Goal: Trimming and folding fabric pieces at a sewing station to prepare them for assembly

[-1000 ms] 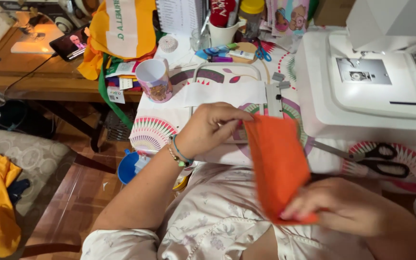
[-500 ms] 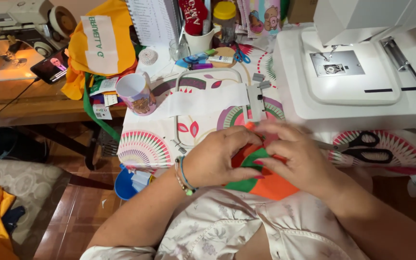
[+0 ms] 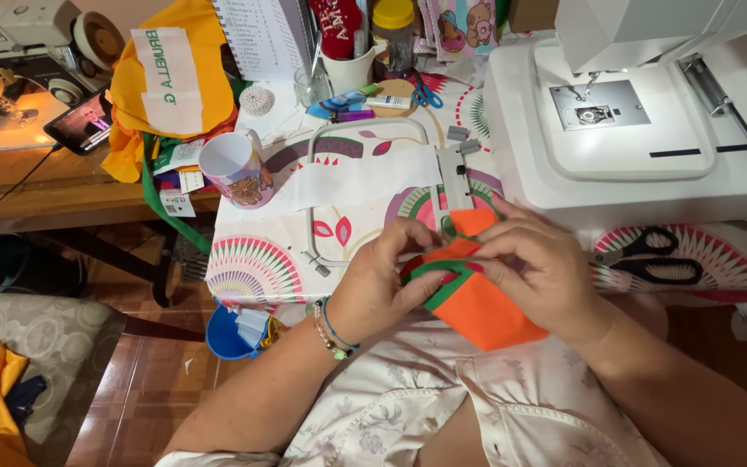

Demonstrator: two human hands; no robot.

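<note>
Orange fabric piece point(image 3: 486, 304) with green trim point(image 3: 443, 281), partly hidden under pinching fingers of left hand point(image 3: 382, 290) and right hand point(image 3: 539, 268), held at the table's six-o'clock edge. At eleven o'clock, white cup point(image 3: 349, 67) crammed with indistinct tools.

The orange fabric piece point(image 3: 486, 307) looks like matt woven cloth, with a green cloth binding point(image 3: 443, 281) along its edge that is slightly smoother. The sewing machine point(image 3: 641, 130) is smooth white plastic with a soft sheen, and its needle plate point(image 3: 598, 105) is brushed metal. The embroidery hoop point(image 3: 373, 130) is pale smooth plastic, with a matt white sheet point(image 3: 356, 183), paper or stabiliser, laid across it. The tablecloth point(image 3: 252, 264) is printed and faintly glossy. The scissors point(image 3: 650, 255) have black plastic handles. The mug point(image 3: 233, 166) is glazed ceramic. The side table point(image 3: 10, 186) is varnished wood. The floor tiles point(image 3: 149, 389) shine.
</note>
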